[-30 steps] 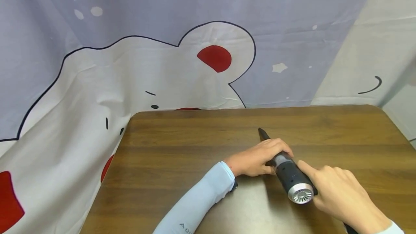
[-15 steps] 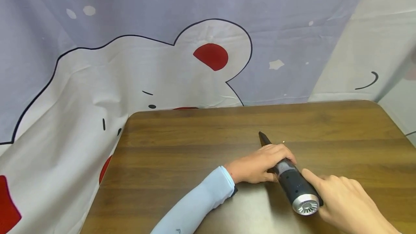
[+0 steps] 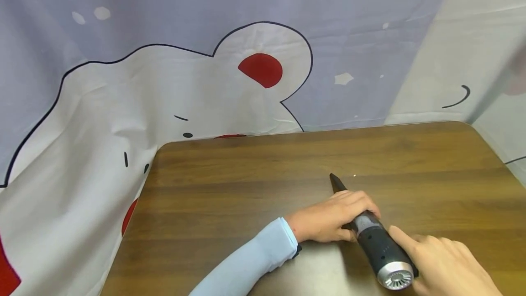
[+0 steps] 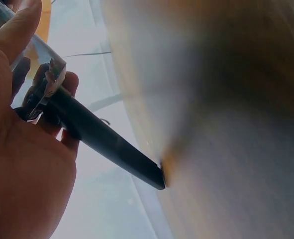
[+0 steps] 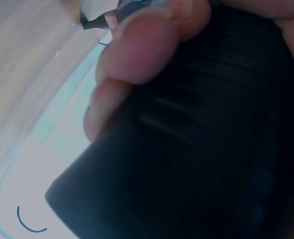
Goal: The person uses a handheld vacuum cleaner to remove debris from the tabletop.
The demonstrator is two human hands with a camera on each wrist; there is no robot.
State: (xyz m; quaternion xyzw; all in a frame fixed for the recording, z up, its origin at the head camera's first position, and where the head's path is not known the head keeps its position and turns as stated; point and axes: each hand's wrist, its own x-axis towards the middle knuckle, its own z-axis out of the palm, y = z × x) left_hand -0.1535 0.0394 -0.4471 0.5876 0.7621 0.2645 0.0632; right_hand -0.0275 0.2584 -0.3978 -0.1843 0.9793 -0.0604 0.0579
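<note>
A black handheld vacuum cleaner (image 3: 380, 250) with a silver vented end cap points away from me. Its long, narrow crevice nozzle (image 3: 337, 183) slopes down to the tabletop; in the left wrist view the nozzle's tip (image 4: 159, 180) is right at the wood. My left hand (image 3: 334, 216) grips the front part by the clear dust cup (image 4: 35, 55), with thumb and fingers on both sides. My right hand (image 3: 445, 261) grips the black handle (image 5: 186, 134) at the rear, fingers curled round it. A tiny pale speck (image 3: 355, 175) lies right of the nozzle tip.
The brown wooden table (image 3: 230, 168) has rounded far corners and stands against a printed curtain (image 3: 164, 90). A pale wall panel (image 3: 503, 127) rises at the right. A light blue sleeve (image 3: 255, 255) covers my left forearm.
Both hands have drawn the vacuum cleaner nearer to me and slightly right, gripping it throughout. The pale speck, unseen at first, now shows on the table. The head view has shifted a little.
</note>
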